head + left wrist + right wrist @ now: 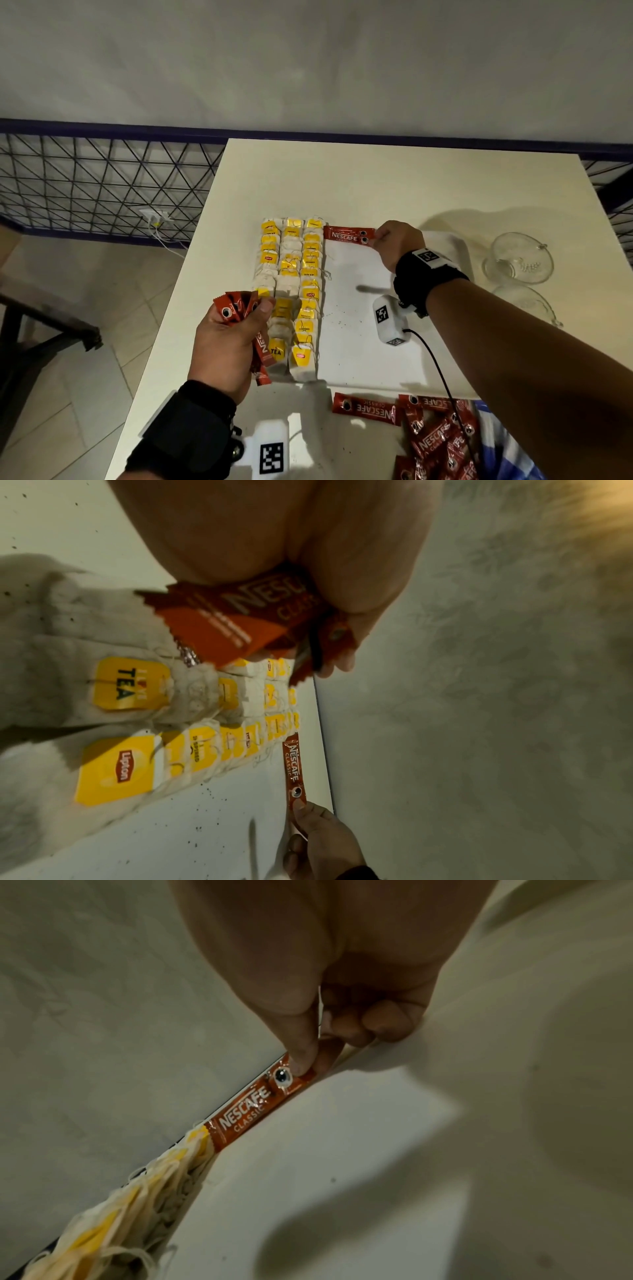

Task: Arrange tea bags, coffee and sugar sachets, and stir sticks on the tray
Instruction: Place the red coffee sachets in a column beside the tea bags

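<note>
head view: a white tray (359, 342) is seen lying on a pale desk (376, 178), and its left part is filled by three columns of tea bags (294, 284) with yellow tags, laid overlapping from the far edge to the near edge. a single red coffee sachet (349, 234) is laid crosswise at the tray's far edge, its left end just beside the top of the rightmost tea bag column. its right end is pinched between thumb and fingertip of the right hand (399, 245), whose other fingers are curled under; in the right wrist view the thumb (301, 1053) is seen pressed onto the sachet's end next to the printed cup mark, with the sachet lying flat along the tray's rim. the left hand (229, 346) is held above the tray's left near corner, and its grip is closed round a bundle of red sachets (236, 306) that fan out above the fingers and stick out below the palm. in the left wrist view the bundle (240, 615) is seen over the tea bags, with the placed sachet (294, 767) and the right hand's fingertips (301, 804) farther off. a loose heap of coffee sachets (435, 438) is lying on the desk near the tray's near edge, under the right forearm. two clear glass cups (519, 258) are standing on the desk to the right of the tray. dark specks are scattered on the bare tray surface.
</note>
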